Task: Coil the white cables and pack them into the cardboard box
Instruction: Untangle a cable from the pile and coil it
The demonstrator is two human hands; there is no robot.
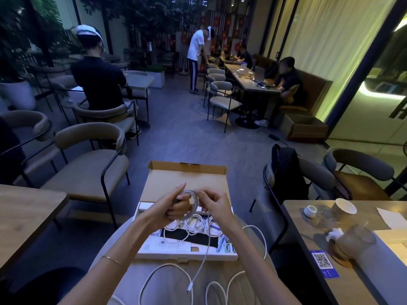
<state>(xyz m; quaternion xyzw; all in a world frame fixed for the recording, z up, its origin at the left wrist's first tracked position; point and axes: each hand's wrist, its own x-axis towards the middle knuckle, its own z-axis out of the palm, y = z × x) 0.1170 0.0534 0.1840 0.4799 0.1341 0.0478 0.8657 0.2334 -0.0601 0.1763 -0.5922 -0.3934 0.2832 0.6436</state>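
An open cardboard box (185, 183) lies on my lap with its lid tilted back. Several coiled white cables (196, 225) lie inside it on a dark insert. Above the box my left hand (174, 208) grips a small coil of white cable (193, 202), index finger pointing up. My right hand (214, 204) pinches the coil's right side. The cable's loose tail (202, 260) hangs down from the coil to a plug above my lap. More loose white cable (220, 285) loops across my lap in front of the box.
A wooden table (343, 258) at right carries a cup, glasses, tissue and a QR sticker. Another table (24, 214) stands at left. Chairs surround me, one with a black backpack (286, 172). People sit and stand farther back.
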